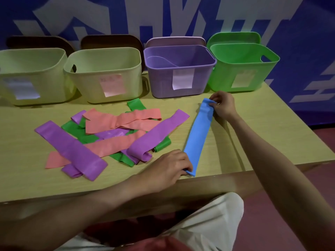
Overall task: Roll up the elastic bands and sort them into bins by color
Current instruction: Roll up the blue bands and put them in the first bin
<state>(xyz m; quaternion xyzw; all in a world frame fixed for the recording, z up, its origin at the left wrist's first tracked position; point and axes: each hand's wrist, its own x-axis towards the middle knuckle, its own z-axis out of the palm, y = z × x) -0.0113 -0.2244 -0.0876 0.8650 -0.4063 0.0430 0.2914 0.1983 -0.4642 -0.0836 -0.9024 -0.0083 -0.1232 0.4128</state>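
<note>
A blue elastic band (pixel 198 136) lies stretched flat on the wooden table (pixel 253 134), running from the near edge toward the bins. My left hand (pixel 170 167) pinches its near end. My right hand (pixel 223 105) pinches its far end, which is slightly bunched. To the left sits a loose pile of flat bands: purple (pixel 70 147), pink (pixel 123 120) and green (pixel 79 130) ones crossing each other. Along the back stand a purple bin (pixel 183 86), a green bin (pixel 243 69) and two pale yellow bins (pixel 108 82) (pixel 30 84), each with a paper label.
Bin lids lean upright behind the bins against a blue and white wall. The table's right edge drops off just beyond my right forearm, with red floor below. My knee in pale trousers (pixel 208 223) is under the near table edge.
</note>
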